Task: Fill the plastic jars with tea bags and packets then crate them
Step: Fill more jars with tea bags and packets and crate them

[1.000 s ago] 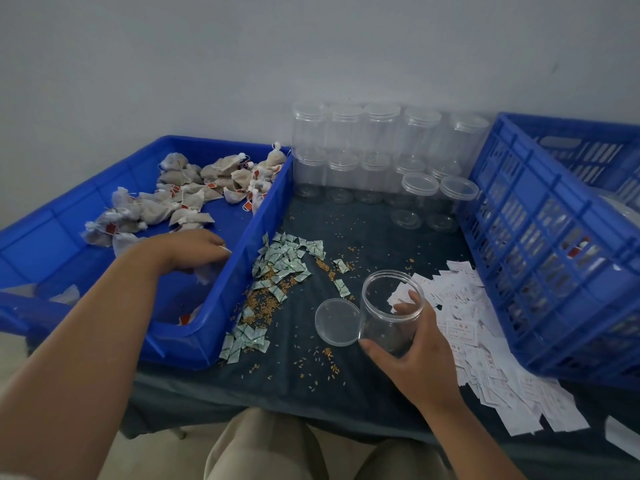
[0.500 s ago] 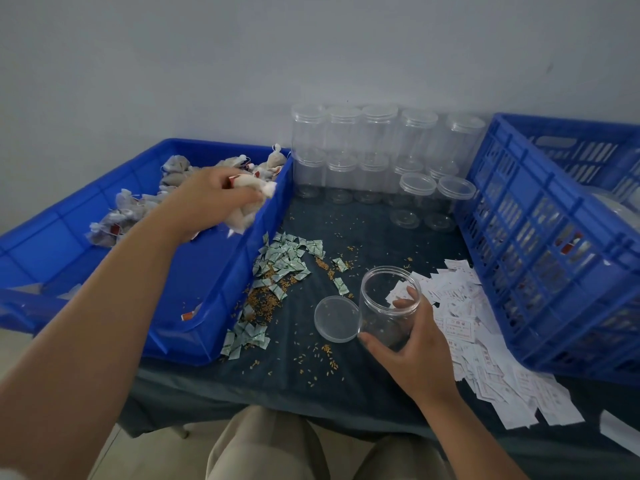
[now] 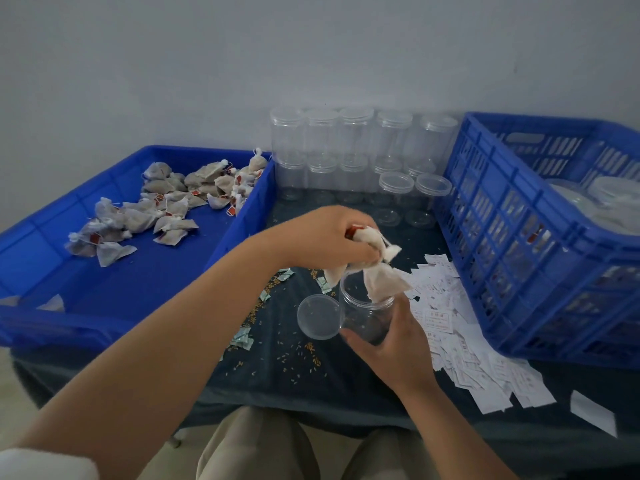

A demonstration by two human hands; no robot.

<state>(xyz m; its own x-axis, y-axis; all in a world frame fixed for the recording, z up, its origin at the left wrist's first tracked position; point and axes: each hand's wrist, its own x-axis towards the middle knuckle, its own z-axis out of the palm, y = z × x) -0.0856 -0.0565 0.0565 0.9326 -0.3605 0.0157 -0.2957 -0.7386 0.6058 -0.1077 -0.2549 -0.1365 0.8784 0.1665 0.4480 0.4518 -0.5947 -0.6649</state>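
From the head view, the left hand [image 3: 325,237] hangs over the middle of the dark cloth-covered bench [image 3: 294,382], its fingers [image 3: 363,252] bunched tight round a cluster of limp, papery tea bags [image 3: 381,278], whose lowest corner dips into the mouth of the open jar [image 3: 363,317]. The right hand [image 3: 391,344] wraps the jar's clear, smooth wall from the near side and holds it slightly tilted. Its round translucent lid [image 3: 318,317] lies flat, touching the jar's left side. The working strip is narrow: the solid rim of the blue tray [image 3: 242,216] closes it on the left, the slatted wall of the blue crate [image 3: 502,237] on the right, and stacked clear empty jars [image 3: 356,147] stand along the back by the wall. More crumpled loose tea bags [image 3: 166,209] lie in the tray's far half. White paper slips [image 3: 460,341] spread just right of the jar, and small green packets [image 3: 242,339] and scattered grains [image 3: 311,355] lie to its left.
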